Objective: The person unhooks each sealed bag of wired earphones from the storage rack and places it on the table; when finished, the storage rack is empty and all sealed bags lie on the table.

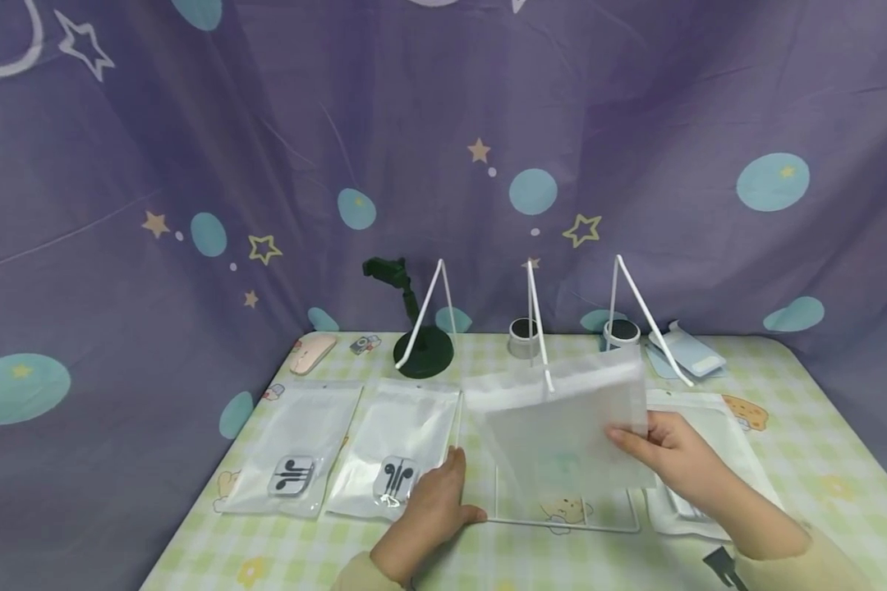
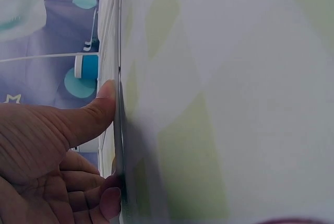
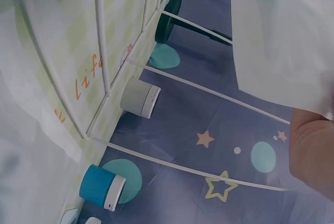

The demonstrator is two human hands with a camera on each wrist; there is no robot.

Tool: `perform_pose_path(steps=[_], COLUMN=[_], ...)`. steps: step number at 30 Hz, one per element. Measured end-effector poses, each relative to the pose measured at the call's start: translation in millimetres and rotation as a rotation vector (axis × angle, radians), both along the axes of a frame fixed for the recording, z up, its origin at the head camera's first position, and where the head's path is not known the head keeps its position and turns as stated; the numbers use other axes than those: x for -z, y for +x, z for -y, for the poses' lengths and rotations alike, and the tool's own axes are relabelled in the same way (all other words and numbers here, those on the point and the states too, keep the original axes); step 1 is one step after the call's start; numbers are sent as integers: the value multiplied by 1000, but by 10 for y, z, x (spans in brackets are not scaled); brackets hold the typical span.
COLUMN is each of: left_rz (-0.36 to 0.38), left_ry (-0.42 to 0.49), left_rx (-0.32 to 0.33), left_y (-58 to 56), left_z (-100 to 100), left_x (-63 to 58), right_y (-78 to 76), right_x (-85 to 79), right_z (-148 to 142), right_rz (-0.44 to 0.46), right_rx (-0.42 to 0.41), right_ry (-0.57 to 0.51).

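My right hand point(image 1: 676, 451) pinches a translucent frosted zip bag point(image 1: 562, 435) by its right side, with the thumb on the near face. It hangs tilted over a white wire rack point(image 1: 562, 525) that has three long slanting prongs. The middle prong's tip overlaps the top strip of the bag; whether they touch I cannot tell. At the rack's front left corner rests my left hand point(image 1: 436, 501), thumb stretched along the front wire. In the left wrist view the thumb point(image 2: 91, 119) touches the wire edge, and the other fingers are partly hidden.
Two clear bags with boxed earphones point(image 1: 293, 476) lie left of the rack, another bag point(image 1: 710, 460) on the right. Behind stand a dark green stand point(image 1: 424, 353), two small round speakers point(image 1: 523, 338), a pink mouse point(image 1: 313, 353) and a light blue item point(image 1: 687, 351). A purple curtain hangs behind.
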State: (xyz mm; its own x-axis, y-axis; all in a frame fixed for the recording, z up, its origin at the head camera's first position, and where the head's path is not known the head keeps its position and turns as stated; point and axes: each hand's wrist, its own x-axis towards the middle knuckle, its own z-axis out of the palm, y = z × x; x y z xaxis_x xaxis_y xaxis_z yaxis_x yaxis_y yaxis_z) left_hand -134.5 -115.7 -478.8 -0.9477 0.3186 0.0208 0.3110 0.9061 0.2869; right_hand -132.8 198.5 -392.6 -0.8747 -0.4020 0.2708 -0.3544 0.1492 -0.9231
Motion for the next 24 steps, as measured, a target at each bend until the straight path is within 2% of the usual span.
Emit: perform_pose_path(steps=[11,16,20,24], left_rz=[33,33,26,32], left_ry=[-35,-43,-43,-40], left_rx=[2,-2,-8,-16], left_y=[-8,-15,-14,-16], left_z=[-19,-40,-54,-55], left_x=[34,51,55,48], right_y=[238,359,459,557], right_x=[-116,-226,-308,-384], right_z=[-86,-197,-346,-522], right_rz=[-92,-127,-176,-215], right_rx=[-110,-137,-101,6], right_ry=[-57,-137,-185,-143])
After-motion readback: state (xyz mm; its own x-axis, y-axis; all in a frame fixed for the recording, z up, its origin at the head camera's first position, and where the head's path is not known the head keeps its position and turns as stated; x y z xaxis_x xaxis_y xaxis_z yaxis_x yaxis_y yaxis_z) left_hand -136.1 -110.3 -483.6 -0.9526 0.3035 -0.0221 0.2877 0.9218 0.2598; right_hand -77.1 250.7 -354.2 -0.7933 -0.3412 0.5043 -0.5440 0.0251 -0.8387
